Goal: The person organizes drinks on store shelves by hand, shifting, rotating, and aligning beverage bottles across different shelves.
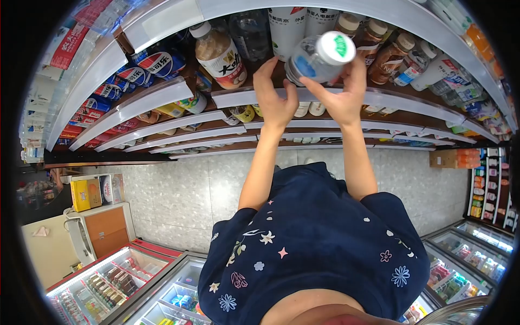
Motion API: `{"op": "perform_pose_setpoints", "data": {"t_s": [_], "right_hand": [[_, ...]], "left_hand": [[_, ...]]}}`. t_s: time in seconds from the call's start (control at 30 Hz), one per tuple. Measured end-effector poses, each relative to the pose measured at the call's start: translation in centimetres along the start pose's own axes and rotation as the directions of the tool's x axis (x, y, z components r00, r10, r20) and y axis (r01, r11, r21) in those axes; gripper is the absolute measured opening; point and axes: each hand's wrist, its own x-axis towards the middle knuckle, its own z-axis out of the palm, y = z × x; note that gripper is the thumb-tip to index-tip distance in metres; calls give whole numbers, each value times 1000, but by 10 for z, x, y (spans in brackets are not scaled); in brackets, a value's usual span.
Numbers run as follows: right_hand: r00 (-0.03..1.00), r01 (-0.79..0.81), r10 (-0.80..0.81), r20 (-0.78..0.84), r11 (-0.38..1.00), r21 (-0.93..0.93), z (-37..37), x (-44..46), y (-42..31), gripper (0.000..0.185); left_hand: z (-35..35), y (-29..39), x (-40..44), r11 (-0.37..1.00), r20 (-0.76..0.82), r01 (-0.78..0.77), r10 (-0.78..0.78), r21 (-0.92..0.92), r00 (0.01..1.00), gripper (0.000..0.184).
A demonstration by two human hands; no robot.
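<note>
A clear plastic bottle (pixel 306 65) with a white cap marked in green tilts at the front of the upper shelf (pixel 398 101). My right hand (pixel 346 96) grips this bottle, thumb on the near side and fingers toward the cap; the far fingers are partly hidden. Left of it, my left hand (pixel 275 102) is open at the shelf edge, thumb and fingers apart, close to the bottle's base. Whether it touches the bottle I cannot tell. A brown drink bottle (pixel 221 57) with a white cap stands to its left, and a dark clear bottle (pixel 250 35) stands behind.
White bottles (pixel 287 30) stand behind the held one, with brown-capped bottles (pixel 391 58) to the right. Blue cola packs (pixel 158 62) fill the left side. Lower shelves run beneath. Chest freezers (pixel 116 279) stand behind me, and cartons (pixel 454 159) sit on the right.
</note>
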Motion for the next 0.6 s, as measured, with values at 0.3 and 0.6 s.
{"op": "perform_pose_setpoints", "data": {"t_s": [0.3, 0.6], "right_hand": [[988, -53, 71, 136, 990, -133, 35, 8, -3, 79], [997, -50, 54, 61, 997, -64, 29, 33, -11, 54]], "left_hand": [[-15, -1, 7, 997, -10, -67, 67, 34, 998, 62], [-6, -5, 7, 960, -52, -67, 84, 273, 995, 70]]}}
